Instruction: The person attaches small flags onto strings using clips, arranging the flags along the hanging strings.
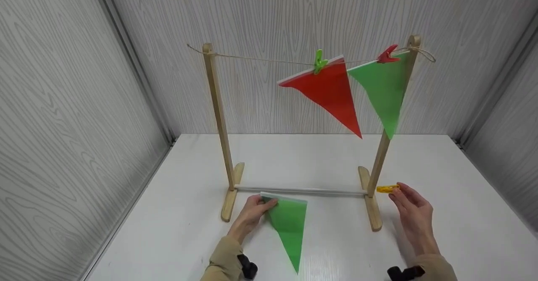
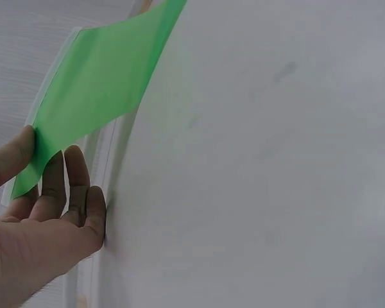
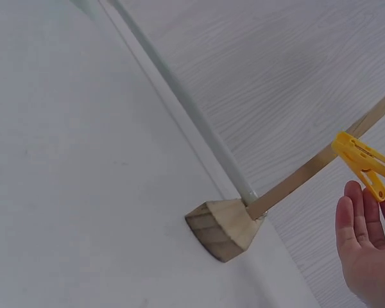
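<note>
My left hand (image 1: 250,214) pinches a green pennant (image 1: 290,222) near the left end of its white-edged top, thumb in front; its tip points down toward me. The same green pennant (image 2: 96,83) stretches away from the thumb in the left wrist view. At the right, my right hand (image 1: 416,214) pinches a yellow clothespin (image 1: 386,188) between thumb and fingers, beside the foot of the stand's right post. In the right wrist view the clothespin (image 3: 362,163) is held by its handle ends, with the other fingers (image 3: 356,218) below it.
A wooden stand's left post (image 1: 218,117) and right post (image 1: 380,159) carry a string (image 1: 260,59). A green clothespin (image 1: 319,61) holds a red pennant (image 1: 332,87) there; a red clothespin (image 1: 387,55) holds another green pennant (image 1: 384,87). A white rod (image 1: 294,190) joins the feet.
</note>
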`<act>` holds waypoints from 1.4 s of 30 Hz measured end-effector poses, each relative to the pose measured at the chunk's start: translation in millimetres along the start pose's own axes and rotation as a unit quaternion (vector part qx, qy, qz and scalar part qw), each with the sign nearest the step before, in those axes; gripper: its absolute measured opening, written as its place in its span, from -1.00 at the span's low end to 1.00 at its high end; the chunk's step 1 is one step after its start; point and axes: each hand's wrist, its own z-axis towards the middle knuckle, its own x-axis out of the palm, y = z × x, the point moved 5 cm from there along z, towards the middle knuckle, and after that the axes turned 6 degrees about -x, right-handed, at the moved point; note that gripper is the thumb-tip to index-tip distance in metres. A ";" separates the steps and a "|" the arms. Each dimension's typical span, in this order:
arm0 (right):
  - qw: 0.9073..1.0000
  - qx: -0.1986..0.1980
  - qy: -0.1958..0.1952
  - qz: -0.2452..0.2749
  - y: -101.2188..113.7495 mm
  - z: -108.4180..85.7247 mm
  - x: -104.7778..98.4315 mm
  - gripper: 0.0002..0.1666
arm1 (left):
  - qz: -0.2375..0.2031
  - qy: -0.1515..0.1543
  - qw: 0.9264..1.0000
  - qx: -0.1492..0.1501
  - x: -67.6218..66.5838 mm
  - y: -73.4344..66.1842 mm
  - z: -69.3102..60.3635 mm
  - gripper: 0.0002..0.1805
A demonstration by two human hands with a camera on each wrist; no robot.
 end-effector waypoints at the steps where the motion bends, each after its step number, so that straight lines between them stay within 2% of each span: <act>1: 1.000 -0.005 0.005 -0.003 1.3 -0.8 2.8 -0.74 | -0.002 0.000 1.000 0.000 0.1 -0.8 -0.6 -0.68; 7: 0.998 -0.043 0.051 -0.012 9.9 -6.7 19.6 -0.70 | -0.009 -0.001 1.000 0.003 0.9 -8.4 -3.9 -0.59; 12: 0.993 -0.070 0.099 -0.004 15.9 -11.0 36.5 -0.71 | -0.004 0.000 1.000 0.024 1.8 -21.9 -7.0 -0.55; 22: 0.977 -0.127 0.170 0.029 22.9 -23.3 68.4 -0.71 | -0.028 -0.001 0.998 0.061 -0.1 -49.7 -14.2 -0.57; 27: 0.972 -0.142 0.186 0.021 28.1 -29.9 84.5 -0.67 | -0.043 -0.005 0.996 0.077 -3.9 -64.4 -19.5 -0.63; 34: 0.966 -0.154 0.209 -0.015 35.6 -36.8 107.5 -0.64 | -0.055 -0.014 0.993 0.107 -12.1 -85.5 -27.0 -0.67; 42: 0.966 -0.137 0.218 -0.029 36.3 -41.1 134.3 -0.68 | -0.070 -0.030 0.988 0.134 -19.4 -109.2 -34.7 -0.68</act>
